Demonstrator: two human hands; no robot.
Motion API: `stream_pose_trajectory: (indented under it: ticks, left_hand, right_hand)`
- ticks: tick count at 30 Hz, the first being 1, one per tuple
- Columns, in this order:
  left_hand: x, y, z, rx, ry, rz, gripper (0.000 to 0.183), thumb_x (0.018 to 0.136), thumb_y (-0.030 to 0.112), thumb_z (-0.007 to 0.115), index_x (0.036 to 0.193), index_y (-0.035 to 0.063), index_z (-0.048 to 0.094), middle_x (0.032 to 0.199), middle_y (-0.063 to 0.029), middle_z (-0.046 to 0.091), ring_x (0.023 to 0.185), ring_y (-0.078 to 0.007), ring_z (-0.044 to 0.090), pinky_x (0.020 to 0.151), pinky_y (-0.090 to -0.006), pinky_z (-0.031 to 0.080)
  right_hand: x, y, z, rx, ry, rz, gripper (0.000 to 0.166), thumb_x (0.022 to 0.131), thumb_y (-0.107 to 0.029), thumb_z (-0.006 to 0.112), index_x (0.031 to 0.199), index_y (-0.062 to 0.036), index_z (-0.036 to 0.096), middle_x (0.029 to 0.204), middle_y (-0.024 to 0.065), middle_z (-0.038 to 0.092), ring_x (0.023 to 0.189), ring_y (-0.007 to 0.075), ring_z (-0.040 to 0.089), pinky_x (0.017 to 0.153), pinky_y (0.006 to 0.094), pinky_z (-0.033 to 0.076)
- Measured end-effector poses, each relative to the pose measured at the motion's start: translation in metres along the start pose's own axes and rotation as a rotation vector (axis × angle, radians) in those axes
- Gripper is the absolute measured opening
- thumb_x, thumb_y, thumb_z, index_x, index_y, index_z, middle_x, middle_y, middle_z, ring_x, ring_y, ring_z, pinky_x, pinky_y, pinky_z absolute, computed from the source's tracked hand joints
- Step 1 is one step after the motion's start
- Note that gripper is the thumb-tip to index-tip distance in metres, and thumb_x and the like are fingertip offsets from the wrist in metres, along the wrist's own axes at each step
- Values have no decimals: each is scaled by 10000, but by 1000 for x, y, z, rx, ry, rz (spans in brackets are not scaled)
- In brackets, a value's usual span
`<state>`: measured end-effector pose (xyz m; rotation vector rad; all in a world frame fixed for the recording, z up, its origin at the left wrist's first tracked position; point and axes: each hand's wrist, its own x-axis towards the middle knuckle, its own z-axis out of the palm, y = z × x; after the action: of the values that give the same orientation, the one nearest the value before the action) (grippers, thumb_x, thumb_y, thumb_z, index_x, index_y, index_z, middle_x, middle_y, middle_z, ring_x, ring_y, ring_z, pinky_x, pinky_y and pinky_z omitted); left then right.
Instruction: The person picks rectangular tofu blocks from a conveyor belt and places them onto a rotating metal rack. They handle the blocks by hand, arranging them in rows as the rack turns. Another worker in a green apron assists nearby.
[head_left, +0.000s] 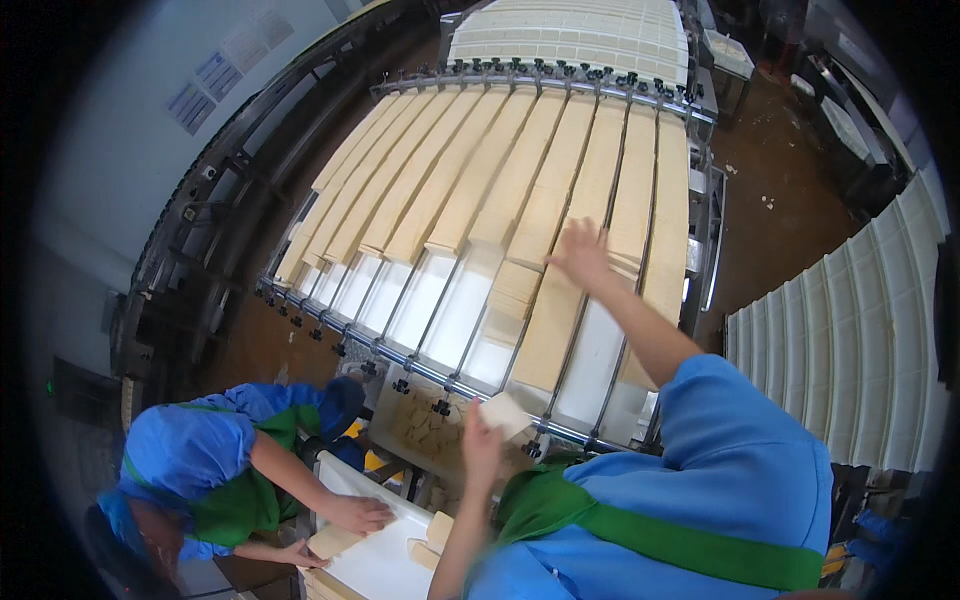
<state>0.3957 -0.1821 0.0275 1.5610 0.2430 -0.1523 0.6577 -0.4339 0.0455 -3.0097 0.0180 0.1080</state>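
My left hand (481, 448) grips a thin, pale square slab (504, 415), held tilted beyond the near rail of a conveyor. Long rows of pale yellow, tofu-like slabs (486, 176) lie in lanes on the white belt (439, 300). My right hand (583, 255) is stretched out over the rows on the right with its fingers spread. It is blurred, and whether it touches the slabs I cannot tell. A longer strip (551, 330) runs from beneath it towards me. Left of that strip sits a short block (514, 290).
Thin metal rods divide the lanes, held by a near rail (360, 337) with black knobs. Below stands a tub of scraps (420, 427). At lower left, a co-worker (217, 465) handles a strip on a smaller white belt (375, 555). White ribbed sheeting (847, 330) stands at right.
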Motion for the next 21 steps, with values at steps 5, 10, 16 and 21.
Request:
stream_pose_trajectory:
  ticks: [5,10,16,21]
  left_hand:
    - [-37,-15,-63,-402,501,-34,594,880,54,477,1413,83,215,1215,-159,494,983,-188,538,853,-300,441]
    - [-114,-105,-147,258,903,-37,461,892,157,536,1310,24,394,1144,-160,511,931,-197,549,833,-306,452]
    - [-232,-143,-199,945,1141,-515,332,822,196,586,1107,28,571,1106,-185,546,1006,-320,537,873,-402,427]
    - [-282,-176,-207,921,937,-848,456,794,400,591,1098,62,562,955,-190,626,923,-338,603,794,-436,468]
  right_hand:
    - [-82,-123,28,344,-13,-661,761,798,-460,604,1348,-1,346,1433,223,254,1360,368,174,1097,528,114]
    - [-158,-209,76,444,100,-1007,701,798,-467,606,1304,-25,407,1421,227,268,1352,373,188,1062,583,149]
    - [-141,-201,114,219,97,-991,419,721,-318,683,1047,-96,542,986,77,534,1034,249,481,1018,559,209]
    - [-149,-208,100,191,123,-1026,371,710,-271,687,1005,-105,538,958,71,531,1009,235,492,1026,542,210]
